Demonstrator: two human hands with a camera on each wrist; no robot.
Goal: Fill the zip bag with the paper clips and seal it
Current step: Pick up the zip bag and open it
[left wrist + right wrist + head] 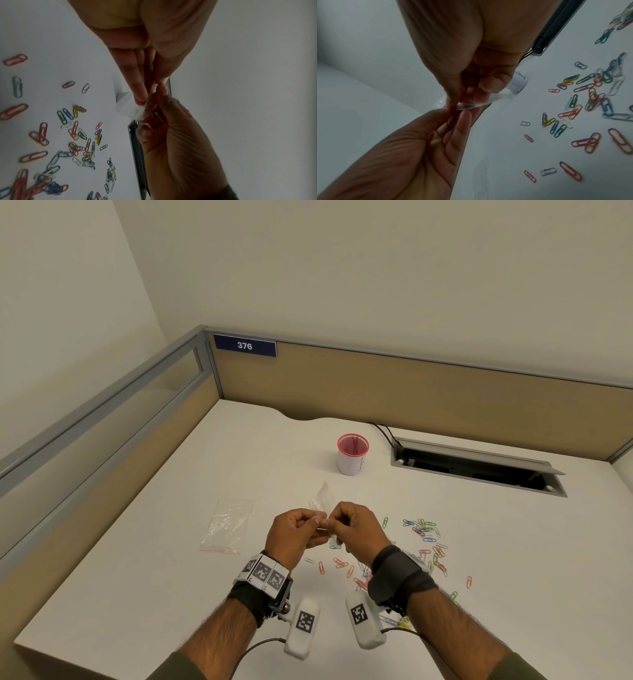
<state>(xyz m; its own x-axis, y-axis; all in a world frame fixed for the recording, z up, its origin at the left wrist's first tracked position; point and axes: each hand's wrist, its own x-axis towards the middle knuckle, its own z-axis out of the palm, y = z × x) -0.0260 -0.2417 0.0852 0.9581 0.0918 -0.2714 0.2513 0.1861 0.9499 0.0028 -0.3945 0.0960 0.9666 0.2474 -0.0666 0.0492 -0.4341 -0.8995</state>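
While both hands hold it above the counter (171,542), the bag (323,498) looks thin, limp and slippery; left fingers (139,92) and right fingers (485,82) pinch its mouth, the sensible grip. Clips (424,539) lie scattered, light and snag-prone.

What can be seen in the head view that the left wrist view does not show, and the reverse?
Only the head view shows the second clear zip bag lying flat, the blue 376 sign and the cup's red rim. Only the left wrist view shows the fingertips underneath, pinching. Both show the left hand and right hand holding the small clear zip bag above the coloured paper clips.
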